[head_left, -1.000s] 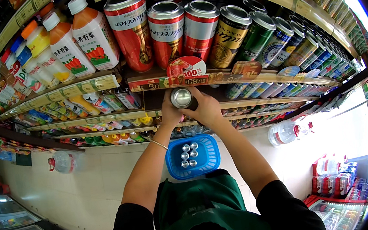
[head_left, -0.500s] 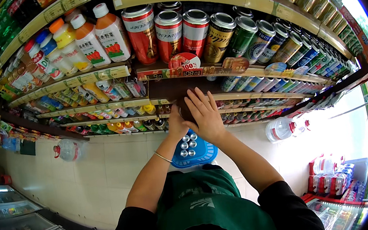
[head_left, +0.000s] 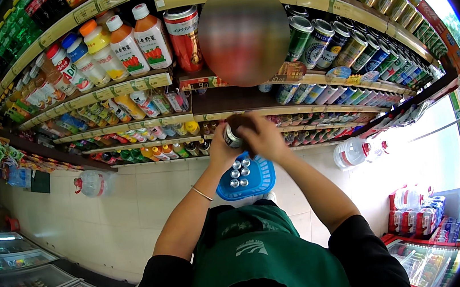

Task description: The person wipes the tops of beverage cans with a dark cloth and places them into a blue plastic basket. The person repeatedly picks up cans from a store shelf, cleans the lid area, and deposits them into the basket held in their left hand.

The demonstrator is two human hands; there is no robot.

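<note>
Pale tiled floor (head_left: 129,213) lay open at eight o'clock from the hands, a cream shelf edge (head_left: 209,117) at twelve. The left hand (head_left: 221,149) curled its fingers round a silver metal can (head_left: 232,137), hidden before; the right hand (head_left: 268,139), fingers bent, held a dark brown cloth (head_left: 242,123) against it. At six sat a blue plastic basket (head_left: 261,181).

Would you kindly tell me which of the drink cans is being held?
The silver-topped can in the left hand; the other visible cans are in the blue basket or on the shelves.
</note>
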